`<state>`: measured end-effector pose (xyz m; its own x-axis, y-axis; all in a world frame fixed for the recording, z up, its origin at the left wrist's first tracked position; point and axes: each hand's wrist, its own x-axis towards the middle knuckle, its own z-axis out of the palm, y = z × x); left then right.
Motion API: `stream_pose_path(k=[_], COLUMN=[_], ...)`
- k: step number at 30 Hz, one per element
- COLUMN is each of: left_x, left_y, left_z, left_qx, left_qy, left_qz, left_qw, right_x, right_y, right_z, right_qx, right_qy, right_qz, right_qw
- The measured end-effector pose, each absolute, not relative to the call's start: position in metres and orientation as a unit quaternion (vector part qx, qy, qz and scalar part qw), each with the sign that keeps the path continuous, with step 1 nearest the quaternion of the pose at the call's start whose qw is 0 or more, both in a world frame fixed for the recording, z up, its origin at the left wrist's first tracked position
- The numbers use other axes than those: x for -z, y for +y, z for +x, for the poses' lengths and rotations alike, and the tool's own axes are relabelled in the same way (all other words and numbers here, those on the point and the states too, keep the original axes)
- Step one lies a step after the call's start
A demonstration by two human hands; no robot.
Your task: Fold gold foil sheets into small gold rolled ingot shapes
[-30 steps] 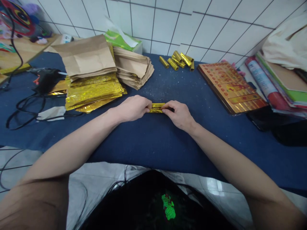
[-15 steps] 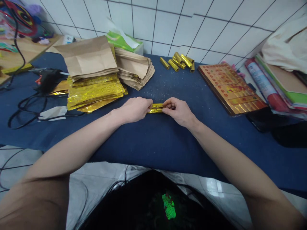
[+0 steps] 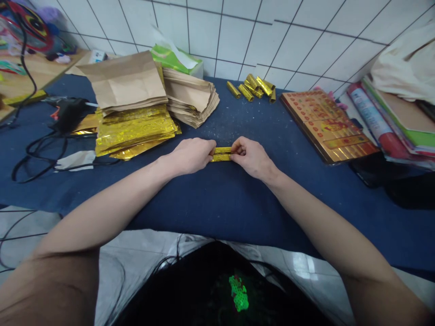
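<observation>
A small strip of gold foil paper [image 3: 222,158], rolled or folded lengthwise, lies across the middle of the blue cloth between my two hands. My left hand [image 3: 195,156] pinches its left end, the fingertips partly hidden behind the knuckles. At the other end, the thumb and fingers of my right hand [image 3: 253,156] are closed on the strip. A dark lengthwise crease shows between its upper and lower edges. Farther back, near the tiled wall, several gold foil paper rolls [image 3: 253,86] lie in a loose pile.
Left of my hands is a stack of gold foil sheets [image 3: 136,129], with brown paper [image 3: 125,81] on top. A black glue gun [image 3: 70,115] and its cable lie farther left. On the right sit a flat gold-and-red pack [image 3: 326,124] and a pile of books [image 3: 397,117].
Both hands keep their hold at almost the same spot. The strip's two edges look slightly farther apart, with a clearer dark crease between them.
</observation>
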<state>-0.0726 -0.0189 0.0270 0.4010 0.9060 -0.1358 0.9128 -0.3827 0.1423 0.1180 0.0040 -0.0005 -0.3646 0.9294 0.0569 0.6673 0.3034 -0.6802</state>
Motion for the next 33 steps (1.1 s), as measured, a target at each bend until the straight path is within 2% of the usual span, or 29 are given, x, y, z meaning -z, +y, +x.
stream_pose_path(k=[7, 15, 25, 33], left_x=[-0.028, -0.031, -0.026, -0.029], left_y=[-0.021, -0.023, -0.017, -0.022], left_z=[-0.07, -0.069, -0.075, -0.069], left_qx=[0.019, 0.008, -0.027, -0.012], left_qy=[0.554, 0.61, 0.522, 0.473], left_qz=[0.827, 0.791, 0.849, 0.881], left_qw=[0.089, 0.047, 0.074, -0.003], right_x=[-0.008, -0.002, -0.01, -0.012], right_y=[-0.004, -0.008, -0.016, -0.021], right_z=[0.114, 0.114, 0.122, 0.121], right_qx=[-0.226, -0.125, -0.074, -0.028], right_qy=[-0.794, -0.838, -0.879, -0.896], right_qz=[-0.536, -0.506, -0.46, -0.434], right_qw=[0.178, 0.161, 0.1, 0.088])
